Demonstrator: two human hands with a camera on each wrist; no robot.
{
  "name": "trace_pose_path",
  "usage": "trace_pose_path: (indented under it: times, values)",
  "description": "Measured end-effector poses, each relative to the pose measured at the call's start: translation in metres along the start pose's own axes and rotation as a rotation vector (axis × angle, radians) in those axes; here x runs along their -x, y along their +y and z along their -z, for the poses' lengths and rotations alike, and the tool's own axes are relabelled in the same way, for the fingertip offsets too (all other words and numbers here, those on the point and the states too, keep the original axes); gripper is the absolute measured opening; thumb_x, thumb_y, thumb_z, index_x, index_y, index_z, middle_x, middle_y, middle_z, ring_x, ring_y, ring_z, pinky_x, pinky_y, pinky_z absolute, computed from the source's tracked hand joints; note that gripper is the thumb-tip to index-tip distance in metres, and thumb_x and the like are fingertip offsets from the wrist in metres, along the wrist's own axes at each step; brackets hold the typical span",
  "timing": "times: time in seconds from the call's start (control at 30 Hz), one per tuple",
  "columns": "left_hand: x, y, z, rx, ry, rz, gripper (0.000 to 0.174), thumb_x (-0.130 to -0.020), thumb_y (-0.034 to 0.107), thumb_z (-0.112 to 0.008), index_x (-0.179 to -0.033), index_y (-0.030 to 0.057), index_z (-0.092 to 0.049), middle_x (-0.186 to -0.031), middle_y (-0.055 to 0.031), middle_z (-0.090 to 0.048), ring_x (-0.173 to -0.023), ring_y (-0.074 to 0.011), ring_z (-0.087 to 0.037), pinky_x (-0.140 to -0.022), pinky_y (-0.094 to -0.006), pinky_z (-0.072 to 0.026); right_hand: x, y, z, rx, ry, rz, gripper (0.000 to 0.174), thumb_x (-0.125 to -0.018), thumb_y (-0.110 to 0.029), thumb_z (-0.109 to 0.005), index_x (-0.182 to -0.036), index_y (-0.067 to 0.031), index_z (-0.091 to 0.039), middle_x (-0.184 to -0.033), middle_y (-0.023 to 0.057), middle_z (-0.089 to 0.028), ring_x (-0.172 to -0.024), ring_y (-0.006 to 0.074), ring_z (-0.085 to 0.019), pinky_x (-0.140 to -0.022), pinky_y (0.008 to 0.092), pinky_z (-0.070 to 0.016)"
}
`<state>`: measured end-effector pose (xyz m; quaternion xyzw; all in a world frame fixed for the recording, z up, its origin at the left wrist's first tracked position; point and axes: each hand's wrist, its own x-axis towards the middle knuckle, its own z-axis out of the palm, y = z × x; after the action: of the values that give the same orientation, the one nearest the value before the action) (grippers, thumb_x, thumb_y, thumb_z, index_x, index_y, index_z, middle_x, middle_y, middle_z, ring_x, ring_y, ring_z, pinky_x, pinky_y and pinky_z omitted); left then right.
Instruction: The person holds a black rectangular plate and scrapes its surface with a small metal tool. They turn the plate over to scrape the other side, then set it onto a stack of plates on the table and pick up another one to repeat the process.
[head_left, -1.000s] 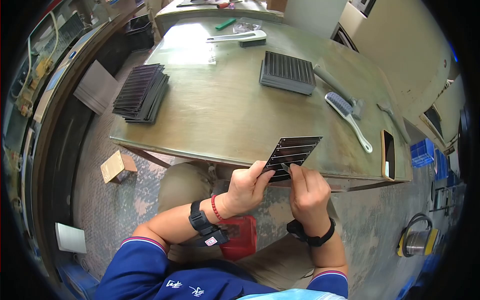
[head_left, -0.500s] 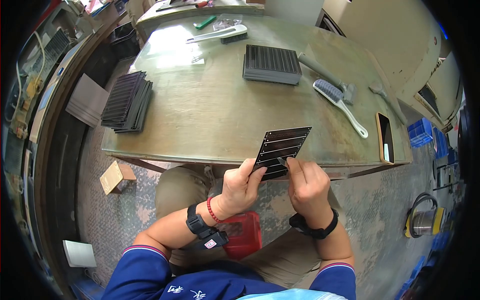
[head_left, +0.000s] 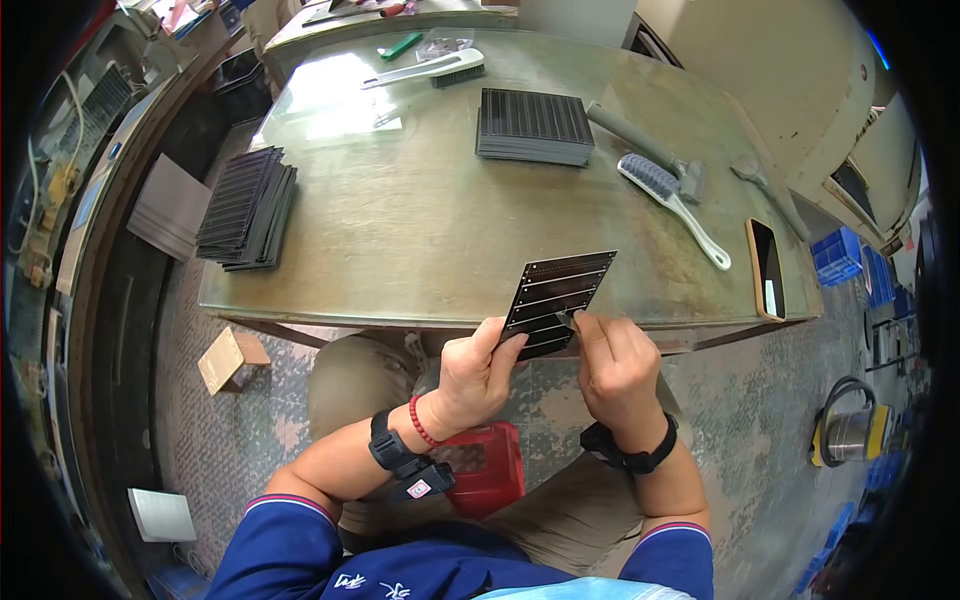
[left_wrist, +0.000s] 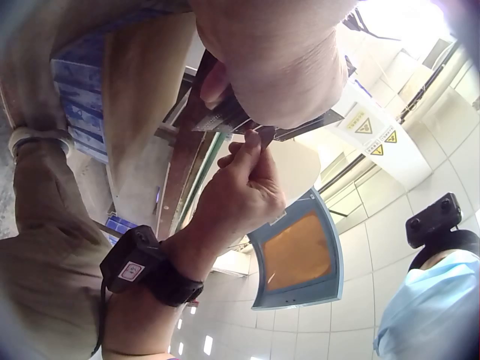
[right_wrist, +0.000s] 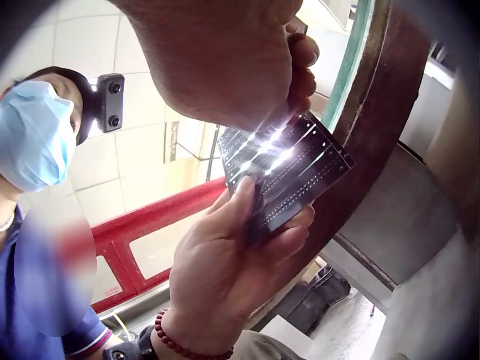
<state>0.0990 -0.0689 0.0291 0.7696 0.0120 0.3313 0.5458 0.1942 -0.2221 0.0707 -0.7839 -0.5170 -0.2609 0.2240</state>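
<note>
A thin black slotted panel (head_left: 556,296) is held over the table's near edge. My left hand (head_left: 478,372) grips its lower left corner, thumb on top and fingers beneath. In the right wrist view the same panel (right_wrist: 289,174) glints above those curled fingers (right_wrist: 281,225). My right hand (head_left: 610,365) pinches a small metal blade (head_left: 566,322) against the panel's lower right edge. The left wrist view shows that blade (left_wrist: 264,135) between the thumb and fingers of my right hand (left_wrist: 244,191).
On the green table (head_left: 420,230) lie a splayed stack of black panels (head_left: 243,208) at the left edge, a neat stack (head_left: 533,125) at the back, two brushes (head_left: 672,208) (head_left: 425,68) and a phone (head_left: 767,268) at the right. A red stool (head_left: 490,468) stands below.
The view has shifted so the table sits a little higher and to the left. Both hands keep their hold on the panel and blade, with hardly any movement.
</note>
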Motion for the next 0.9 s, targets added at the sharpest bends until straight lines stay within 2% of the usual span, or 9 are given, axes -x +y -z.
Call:
trace_pose_path:
  times: [0.03,0.1,0.2,0.3,0.33,0.4,0.43,0.5,0.9]
  values:
    - [0.000,0.000,0.000,0.001,-0.002,0.000,0.014,-0.088,-0.005,-0.057,-0.101,-0.0020,-0.059,-0.071,-0.0123,-0.064,-0.057,-0.0204,-0.063,-0.053,-0.0273,-0.0482,0.000,0.000,0.000,-0.001,0.004,0.004,0.033,-0.067,-0.001,-0.060,-0.098,0.0049,-0.062,-0.078,0.0118,-0.057,-0.065,0.0252,-0.058,-0.058,0.0344,-0.0488]
    - [0.001,0.000,0.002,-0.026,-0.029,0.017,0.012,-0.089,-0.007,-0.054,-0.099,-0.0036,-0.059,-0.078,-0.0084,-0.066,-0.065,-0.0113,-0.062,-0.059,-0.0224,-0.0488,0.001,0.001,0.000,-0.001,0.003,-0.003,0.032,-0.067,-0.001,-0.060,-0.098,0.0049,-0.062,-0.078,0.0119,-0.057,-0.066,0.0252,-0.058,-0.058,0.0344,-0.0489]
    - [0.003,-0.002,0.001,-0.017,-0.031,0.025,0.012,-0.089,-0.008,-0.053,-0.099,-0.0045,-0.059,-0.079,-0.0084,-0.066,-0.066,-0.0106,-0.062,-0.060,-0.0223,-0.0489,0.003,0.004,-0.001,-0.001,0.001,-0.003,0.032,-0.067,-0.001,-0.059,-0.098,0.0051,-0.062,-0.079,0.0120,-0.057,-0.066,0.0253,-0.058,-0.059,0.0343,-0.0489]
    - [0.001,-0.003,-0.001,0.010,0.004,-0.031,0.014,-0.087,-0.005,-0.058,-0.101,-0.0020,-0.059,-0.070,-0.0120,-0.064,-0.056,-0.0201,-0.063,-0.052,-0.0271,-0.0481,0.005,0.005,-0.001,0.002,-0.007,-0.007,0.033,-0.066,-0.001,-0.059,-0.098,0.0052,-0.062,-0.079,0.0121,-0.057,-0.067,0.0254,-0.058,-0.059,0.0342,-0.0490]
    - [0.001,-0.003,-0.001,0.011,0.003,-0.031,0.014,-0.087,-0.005,-0.058,-0.101,-0.0020,-0.059,-0.070,-0.0120,-0.064,-0.056,-0.0201,-0.063,-0.052,-0.0271,-0.0481,0.005,0.005,0.000,0.003,-0.015,-0.016,0.033,-0.066,-0.001,-0.059,-0.098,0.0053,-0.062,-0.079,0.0122,-0.058,-0.067,0.0254,-0.058,-0.060,0.0342,-0.0490]
    - [0.002,0.000,0.001,-0.002,-0.045,0.036,0.012,-0.089,-0.009,-0.052,-0.099,-0.0058,-0.059,-0.081,-0.0090,-0.067,-0.068,-0.0099,-0.062,-0.061,-0.0218,-0.0487,0.006,0.005,-0.001,-0.001,-0.009,-0.014,0.033,-0.066,-0.001,-0.059,-0.098,0.0054,-0.062,-0.079,0.0122,-0.058,-0.067,0.0254,-0.058,-0.060,0.0341,-0.0490]
    - [0.002,-0.001,0.001,-0.002,-0.047,0.035,0.012,-0.089,-0.009,-0.052,-0.099,-0.0058,-0.059,-0.081,-0.0090,-0.067,-0.068,-0.0099,-0.062,-0.061,-0.0218,-0.0487,0.006,0.006,-0.001,-0.004,-0.004,-0.012,0.034,-0.065,-0.001,-0.058,-0.098,0.0054,-0.062,-0.079,0.0123,-0.058,-0.067,0.0254,-0.058,-0.060,0.0340,-0.0490]
    - [0.002,-0.006,-0.002,-0.010,-0.004,-0.040,0.015,-0.088,-0.005,-0.058,-0.102,-0.0022,-0.059,-0.071,-0.0127,-0.065,-0.057,-0.0202,-0.064,-0.053,-0.0269,-0.0486,0.007,0.007,-0.001,0.000,-0.008,-0.014,0.033,-0.066,-0.001,-0.058,-0.098,0.0055,-0.062,-0.080,0.0124,-0.058,-0.067,0.0253,-0.058,-0.060,0.0339,-0.0490]
    - [0.005,-0.008,0.000,-0.047,-0.024,-0.030,0.015,-0.087,-0.003,-0.059,-0.102,-0.0015,-0.059,-0.069,-0.0140,-0.062,-0.053,-0.0231,-0.060,-0.050,-0.0283,-0.0459,0.011,0.015,0.000,0.041,-0.003,-0.037,0.033,-0.066,-0.002,-0.058,-0.098,0.0046,-0.061,-0.081,0.0119,-0.059,-0.069,0.0245,-0.058,-0.060,0.0334,-0.0494]
